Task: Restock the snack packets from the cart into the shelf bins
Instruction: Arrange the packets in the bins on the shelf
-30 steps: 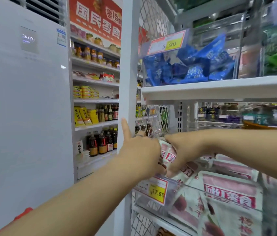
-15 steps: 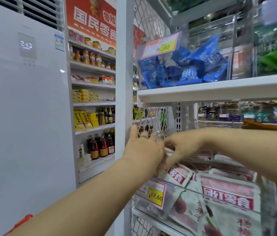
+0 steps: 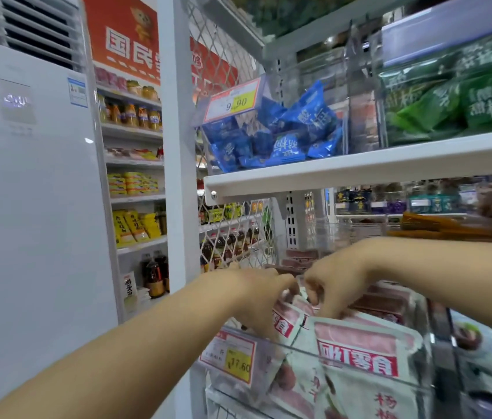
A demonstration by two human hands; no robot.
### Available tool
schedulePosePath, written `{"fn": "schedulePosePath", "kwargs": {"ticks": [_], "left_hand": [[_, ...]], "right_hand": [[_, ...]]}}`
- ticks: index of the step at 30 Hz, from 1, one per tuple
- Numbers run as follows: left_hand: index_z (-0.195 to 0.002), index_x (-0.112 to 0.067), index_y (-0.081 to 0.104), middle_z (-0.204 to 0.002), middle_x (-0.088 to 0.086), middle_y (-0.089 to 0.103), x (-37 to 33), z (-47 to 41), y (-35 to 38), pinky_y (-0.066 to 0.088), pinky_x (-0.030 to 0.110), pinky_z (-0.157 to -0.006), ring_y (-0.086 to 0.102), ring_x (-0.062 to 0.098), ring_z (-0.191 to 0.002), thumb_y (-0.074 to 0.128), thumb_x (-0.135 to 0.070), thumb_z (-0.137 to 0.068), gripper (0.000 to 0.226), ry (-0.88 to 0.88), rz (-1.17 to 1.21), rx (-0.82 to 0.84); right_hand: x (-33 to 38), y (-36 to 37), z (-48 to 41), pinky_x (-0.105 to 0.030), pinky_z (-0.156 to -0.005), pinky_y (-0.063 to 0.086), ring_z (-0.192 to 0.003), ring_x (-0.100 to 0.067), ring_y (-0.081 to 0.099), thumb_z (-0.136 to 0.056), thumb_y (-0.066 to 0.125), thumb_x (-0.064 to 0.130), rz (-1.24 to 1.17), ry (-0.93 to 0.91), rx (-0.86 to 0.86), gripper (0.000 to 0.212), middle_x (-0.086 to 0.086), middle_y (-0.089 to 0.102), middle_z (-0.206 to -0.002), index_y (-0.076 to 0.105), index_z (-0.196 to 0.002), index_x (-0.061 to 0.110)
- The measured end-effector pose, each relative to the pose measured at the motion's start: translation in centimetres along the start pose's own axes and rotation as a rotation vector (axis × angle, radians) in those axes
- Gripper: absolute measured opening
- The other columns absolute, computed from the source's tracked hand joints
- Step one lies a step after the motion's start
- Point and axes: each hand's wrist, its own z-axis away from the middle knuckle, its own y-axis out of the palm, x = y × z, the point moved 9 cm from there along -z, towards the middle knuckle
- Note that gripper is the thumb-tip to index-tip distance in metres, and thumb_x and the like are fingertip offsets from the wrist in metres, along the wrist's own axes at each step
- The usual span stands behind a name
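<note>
Both hands reach into the clear bin (image 3: 359, 362) on the lower shelf, the left hand (image 3: 257, 297) and the right hand (image 3: 334, 282) close together over the pink-and-white snack packets (image 3: 362, 358) that stand upright behind the bin's front wall. The left hand's fingers (image 3: 261, 323) curl down onto the top edge of a packet, and the right hand's fingers (image 3: 317, 293) pinch down among the packet tops, though motion blur hides which packet each grips. A yellow price tag (image 3: 229, 358) hangs on the bin's front, and blue packets (image 3: 284, 137) fill the bin on the white shelf (image 3: 359, 167) above.
</note>
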Motion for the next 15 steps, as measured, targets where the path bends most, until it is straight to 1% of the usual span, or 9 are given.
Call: {"fn": "schedulePosePath", "kwargs": {"ticks": [2, 3, 6, 9, 12, 14, 15], "left_hand": [[-0.144, -0.036, 0.03, -0.139, -0.002, 0.042, 0.5, -0.2, 0.5, 0.023, 0.056, -0.112, 0.046, 0.029, -0.128, 0.077, -0.063, -0.075, 0.088, -0.037, -0.05, -0.017], [-0.143, -0.037, 0.029, -0.138, -0.002, 0.043, 0.7, -0.4, 0.6, 0.02, 0.057, -0.112, 0.046, 0.03, -0.128, 0.074, -0.067, -0.075, 0.087, -0.051, -0.072, -0.032], [-0.143, -0.034, 0.029, -0.138, -0.001, 0.046, 1.5, -0.4, 0.6, 0.015, 0.056, -0.112, 0.047, 0.029, -0.128, 0.068, -0.069, -0.079, 0.083, -0.085, -0.123, -0.07], [-0.147, -0.026, 0.029, -0.142, 0.0, 0.046, 2.1, 0.0, 0.6, 0.009, 0.054, -0.117, 0.044, 0.026, -0.133, 0.064, -0.066, -0.084, 0.083, -0.132, -0.152, -0.078], [-0.153, -0.024, 0.021, -0.147, 0.005, 0.039, 2.2, 0.2, 0.8, 0.007, 0.057, -0.118, 0.037, 0.03, -0.139, 0.065, -0.062, -0.087, 0.088, -0.138, -0.188, -0.053], [-0.159, -0.027, 0.006, -0.154, 0.01, 0.031, 2.0, 0.0, 1.0, 0.006, 0.06, -0.118, 0.031, 0.033, -0.143, 0.066, -0.061, -0.087, 0.1, -0.14, -0.243, -0.026], [-0.16, -0.03, -0.004, -0.156, 0.011, 0.027, 2.0, -0.2, 1.1, 0.007, 0.06, -0.117, 0.029, 0.035, -0.144, 0.066, -0.059, -0.088, 0.105, -0.145, -0.265, -0.015]], "right_hand": [[0.0, 0.1, 0.1, -0.033, -0.075, 0.046, -0.083, -0.017, 0.054, -0.085, 0.072, 0.043, 0.019, -0.013, -0.018, 0.027, 0.01, 0.056, -0.076, 0.063, -0.091, 0.018], [0.1, 0.2, 0.1, -0.032, -0.074, 0.045, -0.084, -0.017, 0.054, -0.086, 0.071, 0.041, 0.026, -0.023, -0.02, 0.024, 0.01, 0.055, -0.074, 0.06, -0.085, 0.02], [0.4, 0.3, -0.1, -0.031, -0.067, 0.041, -0.084, -0.018, 0.051, -0.09, 0.066, 0.031, 0.06, -0.038, -0.028, 0.015, 0.009, 0.052, -0.073, 0.059, -0.085, 0.019], [0.3, 0.2, -0.1, -0.029, -0.061, 0.038, -0.081, -0.02, 0.049, -0.092, 0.062, 0.024, 0.104, -0.031, -0.045, 0.017, 0.006, 0.05, -0.071, 0.056, -0.078, 0.018], [-0.1, -0.1, 0.2, -0.028, -0.06, 0.038, -0.081, -0.021, 0.048, -0.091, 0.059, 0.021, 0.069, 0.009, -0.055, 0.008, 0.003, 0.051, -0.076, 0.06, -0.088, 0.013], [-0.1, -0.1, 0.0, -0.03, -0.065, 0.041, -0.083, -0.021, 0.05, -0.09, 0.059, 0.021, 0.06, 0.024, -0.062, 0.017, -0.001, 0.058, -0.087, 0.064, -0.099, 0.007], [-0.1, -0.1, 0.0, -0.031, -0.07, 0.042, -0.085, -0.021, 0.051, -0.089, 0.06, 0.021, 0.05, 0.026, -0.066, 0.025, -0.004, 0.061, -0.096, 0.065, -0.108, 0.006]]}}
